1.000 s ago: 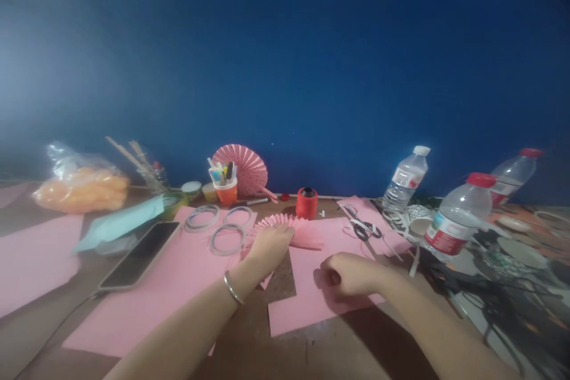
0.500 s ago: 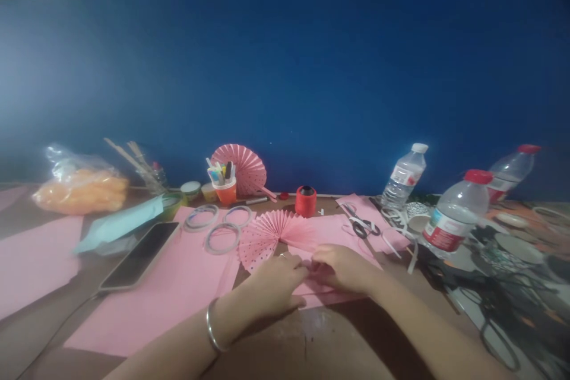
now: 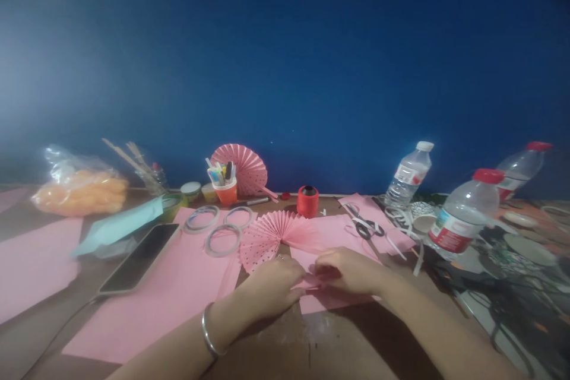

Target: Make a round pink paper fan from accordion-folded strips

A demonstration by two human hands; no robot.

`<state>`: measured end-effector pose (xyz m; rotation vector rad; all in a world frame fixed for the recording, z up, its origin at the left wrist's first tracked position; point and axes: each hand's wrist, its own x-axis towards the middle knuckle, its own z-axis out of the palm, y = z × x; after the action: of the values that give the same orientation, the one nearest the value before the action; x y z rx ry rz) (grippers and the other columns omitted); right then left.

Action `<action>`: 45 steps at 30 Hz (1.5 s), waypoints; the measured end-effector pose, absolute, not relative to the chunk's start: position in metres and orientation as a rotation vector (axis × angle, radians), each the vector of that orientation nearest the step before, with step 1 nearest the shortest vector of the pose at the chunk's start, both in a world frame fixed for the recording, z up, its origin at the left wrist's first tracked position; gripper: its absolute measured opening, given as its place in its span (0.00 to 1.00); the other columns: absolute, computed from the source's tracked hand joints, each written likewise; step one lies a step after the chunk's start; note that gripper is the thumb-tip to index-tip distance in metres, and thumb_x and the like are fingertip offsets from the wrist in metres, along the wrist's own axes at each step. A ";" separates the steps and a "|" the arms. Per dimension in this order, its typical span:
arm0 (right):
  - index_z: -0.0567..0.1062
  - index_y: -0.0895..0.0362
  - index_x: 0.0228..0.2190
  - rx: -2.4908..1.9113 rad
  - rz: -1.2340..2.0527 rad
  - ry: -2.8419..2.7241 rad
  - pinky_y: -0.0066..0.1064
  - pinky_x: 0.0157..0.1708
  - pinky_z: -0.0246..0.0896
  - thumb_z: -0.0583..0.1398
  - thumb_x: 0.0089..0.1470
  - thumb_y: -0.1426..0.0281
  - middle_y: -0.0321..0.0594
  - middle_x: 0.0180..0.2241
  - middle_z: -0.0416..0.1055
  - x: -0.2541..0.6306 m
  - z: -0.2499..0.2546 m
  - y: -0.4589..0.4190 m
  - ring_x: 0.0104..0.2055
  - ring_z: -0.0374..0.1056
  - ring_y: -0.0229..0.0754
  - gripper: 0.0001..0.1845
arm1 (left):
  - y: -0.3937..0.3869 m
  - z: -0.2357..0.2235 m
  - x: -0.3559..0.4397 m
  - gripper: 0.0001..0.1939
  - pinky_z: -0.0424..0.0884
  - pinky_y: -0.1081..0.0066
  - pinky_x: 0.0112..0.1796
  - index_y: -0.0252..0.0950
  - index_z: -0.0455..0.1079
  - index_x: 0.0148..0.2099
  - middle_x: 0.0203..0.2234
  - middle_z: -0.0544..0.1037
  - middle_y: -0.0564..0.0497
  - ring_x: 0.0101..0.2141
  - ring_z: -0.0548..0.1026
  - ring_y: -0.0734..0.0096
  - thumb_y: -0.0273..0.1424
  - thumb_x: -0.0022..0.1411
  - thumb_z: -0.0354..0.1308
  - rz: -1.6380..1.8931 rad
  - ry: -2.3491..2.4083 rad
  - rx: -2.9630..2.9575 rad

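Observation:
My left hand (image 3: 276, 286), with a silver bangle at the wrist and a ring, is closed on the edge of a small piece of pink paper (image 3: 312, 282). From the other side my right hand (image 3: 350, 271) has its fingers curled onto the same piece. Part of it is hidden by my fingers. Just beyond my hands lies a half-open pleated pink paper fan (image 3: 267, 240) with dark dots. A flat pink sheet (image 3: 323, 305) is under my hands.
Rolls of tape (image 3: 222, 240), a phone (image 3: 139, 261) and a large pink sheet (image 3: 151, 320) lie left. Behind stand a pen cup (image 3: 226, 192), a round pink fan (image 3: 249, 169) and a red thread spool (image 3: 307, 203). Scissors (image 3: 365, 228) and bottles (image 3: 467, 214) are right.
Both hands stay close together on the pink paper, with small finger shifts. A little more of the piece shows between them. The view has moved slightly.

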<state>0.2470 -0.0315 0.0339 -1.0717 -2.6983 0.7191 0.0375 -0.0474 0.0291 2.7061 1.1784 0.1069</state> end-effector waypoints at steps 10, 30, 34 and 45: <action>0.74 0.54 0.31 -1.279 0.466 -2.612 0.25 0.27 0.50 0.52 0.51 0.71 0.38 0.29 0.74 0.248 0.032 -0.033 0.29 0.66 0.38 0.12 | -0.042 0.042 0.036 0.15 0.64 0.71 0.30 0.37 0.69 0.33 0.27 0.74 0.49 0.28 0.71 0.68 0.35 0.61 0.42 0.063 1.287 2.628; 0.69 0.54 0.43 -1.228 0.353 -2.627 0.36 0.49 0.50 0.53 0.51 0.71 0.42 0.44 0.68 0.223 0.023 -0.060 0.47 0.61 0.46 0.16 | -0.083 -0.002 0.033 0.15 0.63 0.61 0.45 0.30 0.65 0.46 0.42 0.71 0.40 0.46 0.66 0.56 0.31 0.58 0.48 0.094 0.804 3.103; 0.46 0.55 0.58 -0.999 0.584 -2.726 0.39 0.58 0.36 0.53 0.50 0.53 0.43 0.60 0.44 0.219 0.008 -0.080 0.60 0.43 0.49 0.40 | -0.085 0.003 0.018 0.30 0.53 0.57 0.53 0.32 0.52 0.58 0.54 0.60 0.40 0.54 0.56 0.54 0.45 0.59 0.43 0.162 0.790 2.968; 0.38 0.52 0.58 -1.485 0.439 -2.587 0.42 0.59 0.34 0.47 0.53 0.52 0.37 0.61 0.32 0.276 -0.020 -0.084 0.62 0.33 0.48 0.37 | -0.088 0.019 0.009 0.34 0.53 0.51 0.52 0.41 0.42 0.62 0.60 0.46 0.40 0.57 0.50 0.49 0.49 0.58 0.41 0.044 0.726 2.895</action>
<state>0.2765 -0.0842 -0.0197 -1.4845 -2.5870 0.4395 0.0087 -0.0884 0.0194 2.8953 0.7262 0.0442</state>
